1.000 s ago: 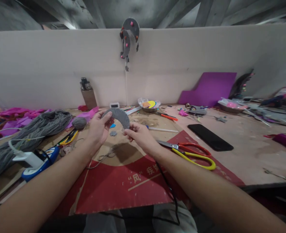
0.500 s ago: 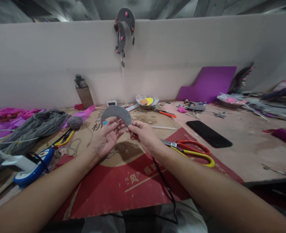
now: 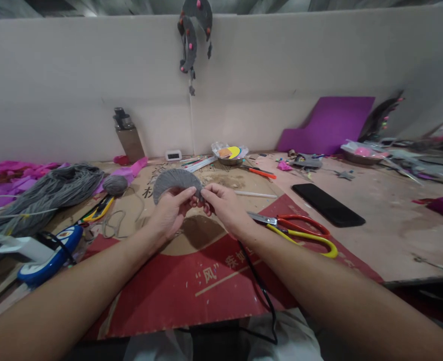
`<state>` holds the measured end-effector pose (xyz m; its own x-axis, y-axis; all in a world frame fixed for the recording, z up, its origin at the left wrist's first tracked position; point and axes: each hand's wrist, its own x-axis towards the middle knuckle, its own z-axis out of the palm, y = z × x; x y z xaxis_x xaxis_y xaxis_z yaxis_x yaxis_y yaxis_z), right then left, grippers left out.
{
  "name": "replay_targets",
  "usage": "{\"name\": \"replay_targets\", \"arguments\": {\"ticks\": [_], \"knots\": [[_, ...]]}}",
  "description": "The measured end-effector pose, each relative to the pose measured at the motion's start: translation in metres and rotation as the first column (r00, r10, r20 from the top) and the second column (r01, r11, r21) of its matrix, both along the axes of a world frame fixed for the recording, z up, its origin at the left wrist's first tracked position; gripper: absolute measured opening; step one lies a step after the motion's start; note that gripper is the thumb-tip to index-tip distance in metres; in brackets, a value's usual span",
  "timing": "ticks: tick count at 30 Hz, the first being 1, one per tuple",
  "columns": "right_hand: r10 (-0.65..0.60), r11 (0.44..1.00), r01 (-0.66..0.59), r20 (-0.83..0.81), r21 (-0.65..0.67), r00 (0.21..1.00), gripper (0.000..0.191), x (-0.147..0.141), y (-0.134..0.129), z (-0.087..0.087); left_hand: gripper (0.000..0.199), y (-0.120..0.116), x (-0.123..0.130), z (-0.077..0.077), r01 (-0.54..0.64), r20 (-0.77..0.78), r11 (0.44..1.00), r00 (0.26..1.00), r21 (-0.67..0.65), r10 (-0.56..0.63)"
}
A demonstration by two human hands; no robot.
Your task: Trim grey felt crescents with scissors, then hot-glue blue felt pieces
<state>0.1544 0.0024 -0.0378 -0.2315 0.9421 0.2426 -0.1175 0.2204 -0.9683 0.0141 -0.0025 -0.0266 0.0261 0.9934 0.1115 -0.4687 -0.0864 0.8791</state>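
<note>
A grey crescent wrapped in yarn (image 3: 176, 179) is held up over the cardboard, its curved back facing away from me. My left hand (image 3: 178, 208) pinches it near its right tip with thumb and fingers. Right beside that, my right hand (image 3: 219, 203) has its thumb and forefinger closed on the very tip. The fingertips of both hands almost meet and hide the tip. A small grey yarn ball (image 3: 115, 185) lies to the left, with a loose strand (image 3: 114, 224) curling on the cardboard near it.
Red-and-brown cardboard (image 3: 161, 296) covers the table before me. Scissors (image 3: 300, 230) and a black phone (image 3: 327, 204) lie right. Left are a grey yarn hank (image 3: 63, 195), a yellow cutter (image 3: 100, 209) and a blue-and-white device (image 3: 50, 255). A decorated crescent (image 3: 188, 45) hangs on the white partition.
My left hand has gone from loosely spread fingers to a pinch near the crescent's right tip. The crescent has turned slightly, showing more of its wrapped face. The view has tipped down a little.
</note>
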Motion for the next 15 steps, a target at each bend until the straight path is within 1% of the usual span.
{"name": "replay_targets", "arguments": {"ticks": [2, 4, 6, 8, 9, 10, 12, 15], "knots": [[-0.011, 1.0, 0.011, 0.049, -0.002, 0.999, 0.024, -0.001, 0.002, -0.004, 0.019, 0.0, -0.002, -0.002, -0.004, 0.016, 1.0, 1.0, -0.025, 0.004], [-0.036, 0.999, 0.033, 0.098, 0.03, 0.995, 0.021, 0.0, 0.004, -0.003, 0.02, -0.001, -0.005, -0.004, -0.032, 0.013, 0.999, 0.999, -0.044, 0.032], [-0.09, 0.989, 0.074, 0.117, 0.128, 0.989, 0.024, 0.002, 0.002, 0.005, 0.022, -0.001, -0.007, -0.005, -0.068, 0.01, 0.997, 0.998, -0.041, 0.068], [-0.151, 0.955, 0.118, 0.103, 0.272, 0.983, 0.039, 0.008, -0.007, 0.022, 0.023, -0.001, -0.009, -0.005, -0.097, 0.013, 0.995, 0.995, -0.023, 0.097], [-0.167, 0.933, 0.129, 0.086, 0.337, 0.982, 0.048, 0.012, -0.016, 0.033, 0.022, -0.001, -0.009, -0.006, -0.104, 0.014, 0.994, 0.994, -0.014, 0.104], [-0.167, 0.919, 0.114, 0.11, 0.377, 0.98, 0.054, 0.016, -0.028, 0.043, 0.021, 0.0, -0.01, -0.006, -0.106, 0.011, 0.994, 0.994, -0.012, 0.106], [-0.177, 0.908, 0.086, 0.188, 0.409, 0.966, 0.059, 0.027, -0.059, 0.061, 0.017, 0.001, -0.011, -0.009, -0.084, -0.005, 0.996, 0.996, -0.015, 0.084], [-0.228, 0.874, 0.087, 0.246, 0.477, 0.942, 0.06, 0.043, -0.112, 0.075, 0.014, 0.005, -0.012, -0.014, -0.059, -0.021, 0.998, 0.998, -0.008, 0.059]]}}
